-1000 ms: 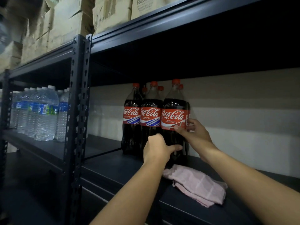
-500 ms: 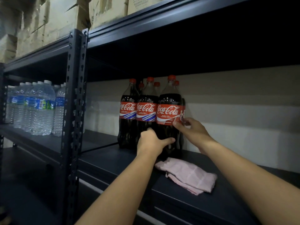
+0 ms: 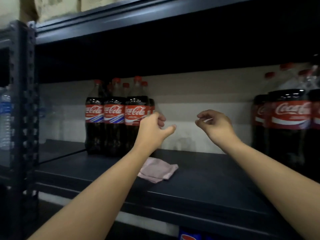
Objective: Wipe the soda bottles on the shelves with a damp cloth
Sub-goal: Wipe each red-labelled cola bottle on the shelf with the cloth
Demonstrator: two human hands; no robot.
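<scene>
A: Currently, left hand (image 3: pixel 153 126) and right hand (image 3: pixel 215 124) hang empty, fingers loose, between bottle groups.
B: Cloth?
A: Pink cloth (image 3: pixel 158 169) lies on shelf (image 3: pixel 199 184), below left wrist. Advise: take it first, steady next soda bottle (image 3: pixel 288 118), wipe top downward.

You can read "Coca-Cola" in white script on the red labels of the left cola bottles (image 3: pixel 136 111) and again on the right cola bottles (image 3: pixel 290 110); smaller print beneath is blurred.
</scene>
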